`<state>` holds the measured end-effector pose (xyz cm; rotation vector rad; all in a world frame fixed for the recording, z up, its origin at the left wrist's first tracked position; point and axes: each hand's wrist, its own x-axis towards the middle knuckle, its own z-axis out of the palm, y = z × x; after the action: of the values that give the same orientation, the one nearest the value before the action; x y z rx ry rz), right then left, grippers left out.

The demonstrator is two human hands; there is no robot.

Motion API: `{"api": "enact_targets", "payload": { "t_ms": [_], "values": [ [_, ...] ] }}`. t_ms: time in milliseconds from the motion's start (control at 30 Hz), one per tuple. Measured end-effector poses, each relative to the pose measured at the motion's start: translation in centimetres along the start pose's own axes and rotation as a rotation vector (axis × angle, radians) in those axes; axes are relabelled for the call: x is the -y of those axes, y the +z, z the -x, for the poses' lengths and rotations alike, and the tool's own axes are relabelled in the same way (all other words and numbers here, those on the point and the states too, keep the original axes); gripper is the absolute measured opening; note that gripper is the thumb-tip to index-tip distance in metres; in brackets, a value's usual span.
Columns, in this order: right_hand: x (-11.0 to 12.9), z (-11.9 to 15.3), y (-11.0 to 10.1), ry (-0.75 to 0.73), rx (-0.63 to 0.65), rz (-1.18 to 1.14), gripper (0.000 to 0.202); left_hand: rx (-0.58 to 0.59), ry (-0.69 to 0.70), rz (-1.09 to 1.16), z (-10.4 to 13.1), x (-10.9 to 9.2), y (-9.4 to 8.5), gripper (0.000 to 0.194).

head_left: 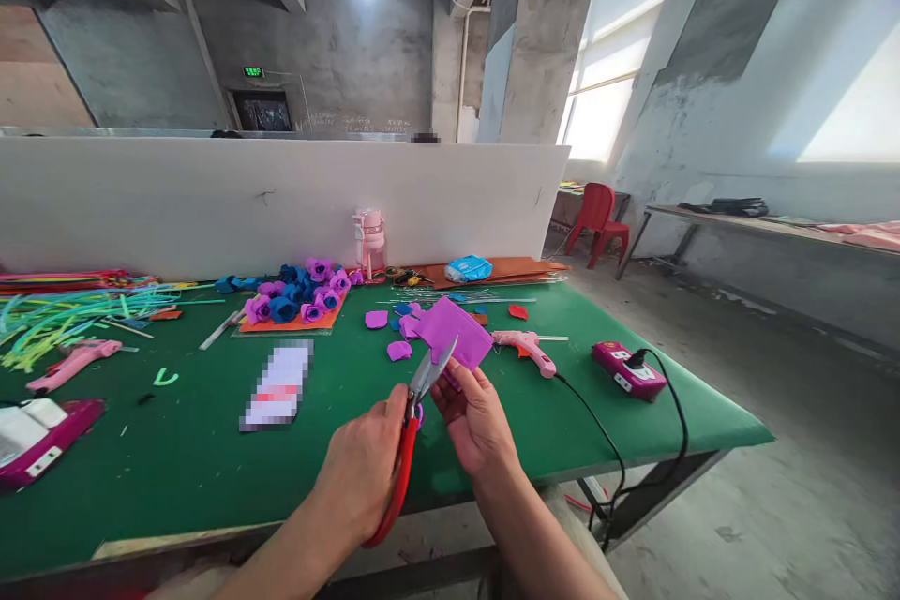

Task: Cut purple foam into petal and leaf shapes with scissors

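My left hand is closed around the red-handled scissors, whose blades point up and to the right. The blades meet the lower left edge of a purple sheet; the sheet may be paper or felt, I cannot tell. My right hand pinches that sheet by its lower edge, close to the blade tips. Beyond the hands lie small purple cut pieces, with some blue ones among them. To the right of the sheet rests a pink glue gun with its black cord.
Purple and blue handmade flowers lie at the back of the green table. A pink bottle stands by the white partition. Left are pipe cleaners and another glue gun. A power strip sits at right.
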<state>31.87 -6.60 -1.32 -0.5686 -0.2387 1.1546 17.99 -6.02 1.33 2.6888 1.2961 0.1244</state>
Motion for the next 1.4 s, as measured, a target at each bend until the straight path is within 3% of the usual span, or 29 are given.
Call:
{"api": "enact_targets", "payload": {
  "t_ms": [267, 567, 733, 967, 1400],
  "values": [
    [0.24, 0.02, -0.07, -0.02, 0.014, 0.042, 0.018, 0.024, 0.002, -0.11, 0.0, 0.14, -0.03, 0.044],
    [0.26, 0.4, 0.08, -0.082, 0.041, 0.1, 0.018, 0.037, -0.013, 0.025, 0.18, 0.08, 0.17, 0.045],
    [0.35, 0.18, 0.02, -0.03, 0.053, 0.061, 0.017, 0.039, 0.001, 0.093, 0.1, 0.15, 0.23, 0.044],
    [0.64, -0.11, -0.35, 0.029, 0.065, 0.067, 0.018, 0.045, 0.004, 0.036, 0.14, 0.56, 0.65, 0.041],
    [0.63, 0.22, -0.36, -0.025, 0.066, 0.167, 0.019, 0.033, 0.011, 0.057, 0.3, 0.48, 0.19, 0.043]
  ]
}}
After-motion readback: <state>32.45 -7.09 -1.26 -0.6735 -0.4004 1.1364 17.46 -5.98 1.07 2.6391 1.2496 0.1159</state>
